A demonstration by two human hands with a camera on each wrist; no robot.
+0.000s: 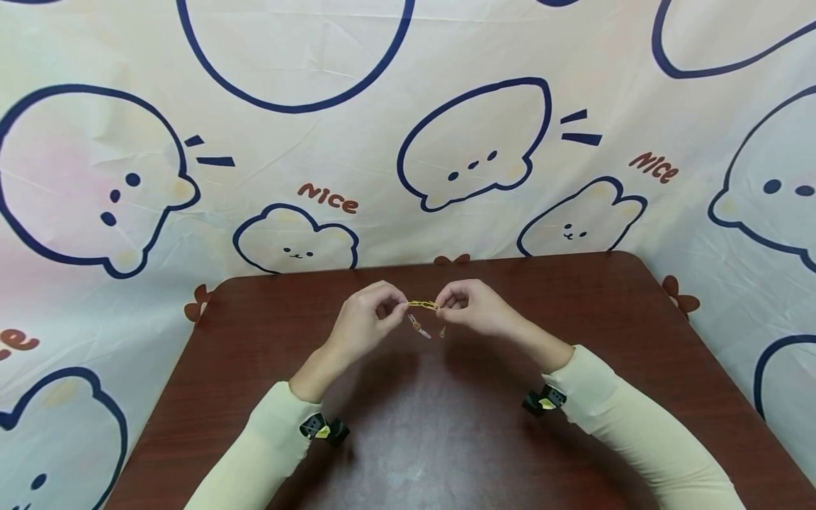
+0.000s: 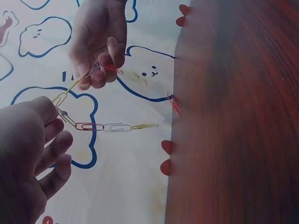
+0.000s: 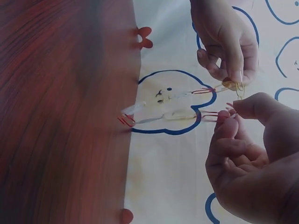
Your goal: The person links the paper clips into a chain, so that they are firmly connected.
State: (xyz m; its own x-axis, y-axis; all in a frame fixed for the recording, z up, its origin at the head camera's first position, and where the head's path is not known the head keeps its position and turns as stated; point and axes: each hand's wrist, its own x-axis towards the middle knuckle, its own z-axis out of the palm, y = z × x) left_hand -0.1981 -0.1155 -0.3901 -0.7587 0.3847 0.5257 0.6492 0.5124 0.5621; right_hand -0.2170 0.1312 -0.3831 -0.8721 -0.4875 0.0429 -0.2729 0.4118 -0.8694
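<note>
A chain of paper clips [image 1: 423, 304] spans the short gap between my two hands above the table. My left hand [image 1: 366, 315] pinches it between thumb and forefinger, the other fingers bent loosely below. At the opposite side my right hand [image 1: 474, 306] pinches the chain with its fingertips. Yellow clips lie between the hands, and the rest hangs beneath in a loop. In the left wrist view a red clip [image 2: 89, 126] and a pale clip [image 2: 117, 127] trail from the left fingers. The loop's lowest part, with a red clip [image 3: 126, 120], is blurred in the right wrist view.
Under the hands is a dark reddish-brown wooden table [image 1: 421, 453] with rounded far corners. A pale cloth [image 1: 472, 42] printed with blue cartoon outlines hangs behind and beside it. Each sleeve cuff carries a small black device [image 1: 314, 426].
</note>
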